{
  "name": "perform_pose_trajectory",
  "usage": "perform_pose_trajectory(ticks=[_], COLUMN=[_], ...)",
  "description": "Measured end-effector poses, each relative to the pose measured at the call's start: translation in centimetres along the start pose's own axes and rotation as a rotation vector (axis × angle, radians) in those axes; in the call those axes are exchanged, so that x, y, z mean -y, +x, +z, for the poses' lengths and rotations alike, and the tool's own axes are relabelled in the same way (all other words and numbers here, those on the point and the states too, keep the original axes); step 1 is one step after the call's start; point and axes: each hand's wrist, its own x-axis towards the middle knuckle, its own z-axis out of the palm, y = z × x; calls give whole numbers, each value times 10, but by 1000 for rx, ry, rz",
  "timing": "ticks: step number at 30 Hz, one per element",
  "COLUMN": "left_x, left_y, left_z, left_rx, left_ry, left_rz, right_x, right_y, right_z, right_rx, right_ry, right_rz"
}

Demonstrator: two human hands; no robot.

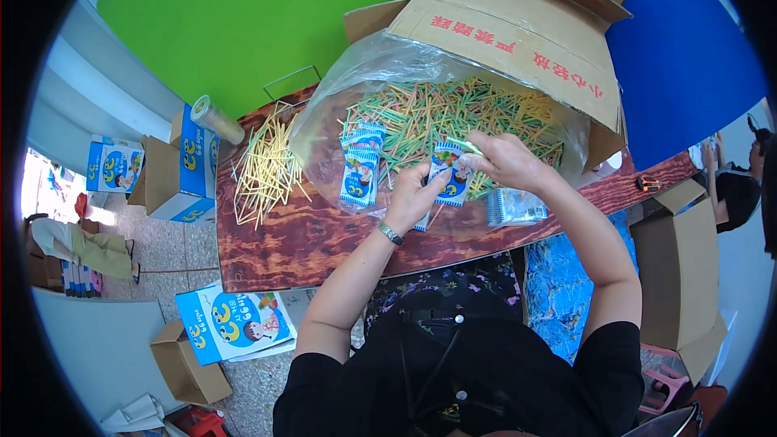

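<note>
My left hand (414, 196) grips a small blue and white packet (450, 171) upright over the near side of a heap of thin coloured sticks (453, 113). Above the packet's top end, my right hand (508, 163) is closed in a pinch. A pale green bit (463, 144) shows at its fingertips; I cannot tell what it is. Left of my hands, several similar packets (358, 176) lie overlapping on clear plastic. Below my right wrist rests a clear, blue-edged packet (516, 207). The sticks spill from a clear plastic bag (324, 133) in a cardboard box (494, 32).
A pile of pale yellow sticks (269, 168) lies on the left of the red-brown table (267, 259), near a clear cylindrical jar (217, 120). Blue printed cartons (188, 168) stand beyond the left edge. At right are orange-handled scissors (647, 184) and an open carton (676, 275).
</note>
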Motion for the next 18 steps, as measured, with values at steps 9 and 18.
perform_pose_trajectory(ticks=[9, 18], left_x=[-12, -3], left_y=[-6, 5], left_z=[-4, -16], left_rx=[-6, -413], left_ry=[-64, -222], left_rz=[10, -75], right_x=[-2, -25], right_y=[2, -8], right_z=[4, 27], right_rx=[20, 218], right_ry=[213, 279], right_rz=[-110, -45])
